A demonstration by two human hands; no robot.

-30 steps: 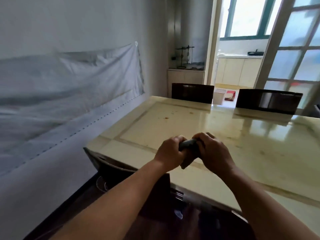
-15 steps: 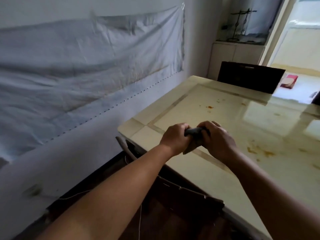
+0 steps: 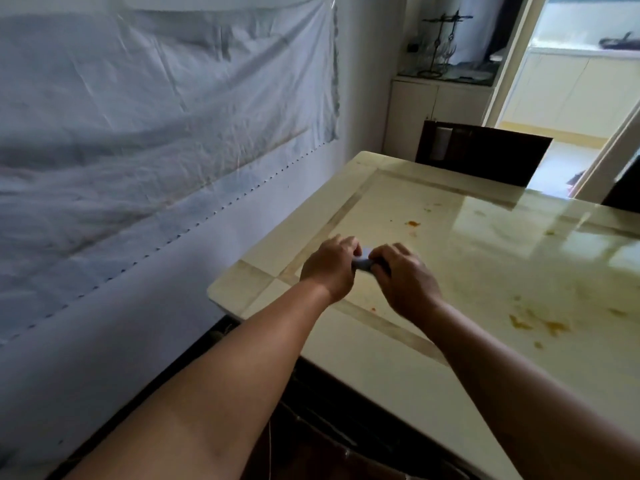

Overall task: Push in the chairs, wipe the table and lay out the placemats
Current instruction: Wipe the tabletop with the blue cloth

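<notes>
My left hand (image 3: 330, 268) and my right hand (image 3: 405, 277) are held close together above the near left part of the glossy cream table (image 3: 433, 386). Both grip a small bluish-grey cloth (image 3: 363, 263) bunched between them; most of it is hidden by my fingers. Orange-brown stains (image 3: 540, 325) mark the tabletop to the right, and a smaller orange spot (image 3: 412, 223) lies farther in. A dark chair (image 3: 485, 154) stands pushed against the far side. The dark back of another chair (image 3: 329, 427) shows below the near edge. No placemats are in view.
A wall covered with a white sheet (image 3: 156, 133) runs close along the table's left end. A cream cabinet (image 3: 436, 112) with a metal rack on top stands in the far corner. An open doorway (image 3: 571, 81) leads to a bright kitchen.
My view has turned left and down and moved closer to the table's left end. My hands stay together on the cloth, now lower over the tabletop, with the cloth showing lighter between them.
</notes>
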